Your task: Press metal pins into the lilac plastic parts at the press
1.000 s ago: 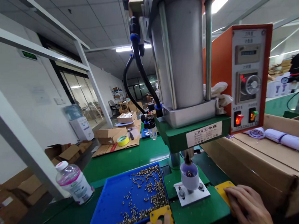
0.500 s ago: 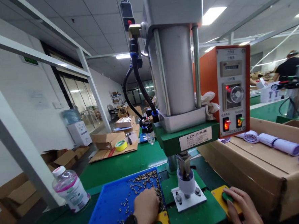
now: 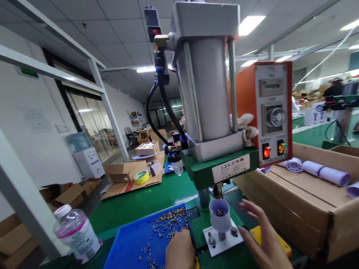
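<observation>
I am reading "LZX" on the label (image 3: 231, 168), right hand (image 3: 266, 240) hanging open, left hand (image 3: 180, 252) over the tray (image 3: 125, 247), grip indeterminable.

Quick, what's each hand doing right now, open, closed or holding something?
Left hand: at the blue tray; fingers hidden, so its grip can't be told.
Right hand: open, near the pale cup, nothing visible in it.

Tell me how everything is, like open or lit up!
Blue tray: partly covered with metal pieces
Cup: upright, something inside
Left hand: over tray, fingertips hidden
Right hand: open, nothing visibly held
Bottle: standing, capped
Cardboard box: open, holding rolled sheets
Red switch: lit
</observation>
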A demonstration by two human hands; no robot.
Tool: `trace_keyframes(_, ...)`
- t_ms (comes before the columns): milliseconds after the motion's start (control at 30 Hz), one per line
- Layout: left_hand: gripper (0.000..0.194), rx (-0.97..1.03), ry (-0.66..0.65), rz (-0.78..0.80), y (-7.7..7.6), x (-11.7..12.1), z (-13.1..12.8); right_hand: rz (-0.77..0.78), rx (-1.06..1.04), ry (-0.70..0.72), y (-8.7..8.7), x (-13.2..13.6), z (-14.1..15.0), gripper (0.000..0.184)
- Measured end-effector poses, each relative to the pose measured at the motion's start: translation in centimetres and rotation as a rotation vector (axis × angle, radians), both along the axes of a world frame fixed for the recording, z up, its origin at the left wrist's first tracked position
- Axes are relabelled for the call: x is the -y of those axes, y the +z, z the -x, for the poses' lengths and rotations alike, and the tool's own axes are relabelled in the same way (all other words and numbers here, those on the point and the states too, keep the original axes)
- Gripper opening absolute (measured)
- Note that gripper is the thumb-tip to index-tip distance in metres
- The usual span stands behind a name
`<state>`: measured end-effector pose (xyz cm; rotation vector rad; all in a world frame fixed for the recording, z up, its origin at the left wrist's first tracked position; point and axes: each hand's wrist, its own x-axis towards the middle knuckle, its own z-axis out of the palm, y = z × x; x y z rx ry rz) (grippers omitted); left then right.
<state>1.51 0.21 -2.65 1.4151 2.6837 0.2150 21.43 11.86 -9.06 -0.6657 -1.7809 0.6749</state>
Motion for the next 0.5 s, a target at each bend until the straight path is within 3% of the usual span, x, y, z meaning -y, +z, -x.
trace_keyframes(100,0.029,0.017,0.005,-0.012,-0.1,-0.1,0.3,0.132,-0.101,0.314,3.9,0.8,3.4,0.071)
trace_keyframes(167,0.028,0.029,0.011,-0.013,-0.3,-0.3,0.6,0.181,-0.196,0.361,4.8,1.3,5.0,0.074)
trace_keyframes(333,0.029,0.050,0.033,-0.024,-0.6,-0.7,1.3,0.115,-0.334,0.123,2.6,4.0,6.0,0.082)
trace_keyframes(500,0.030,0.067,0.012,-0.033,-0.2,-0.9,1.1,0.049,-0.279,0.109,1.6,6.4,4.4,0.089)
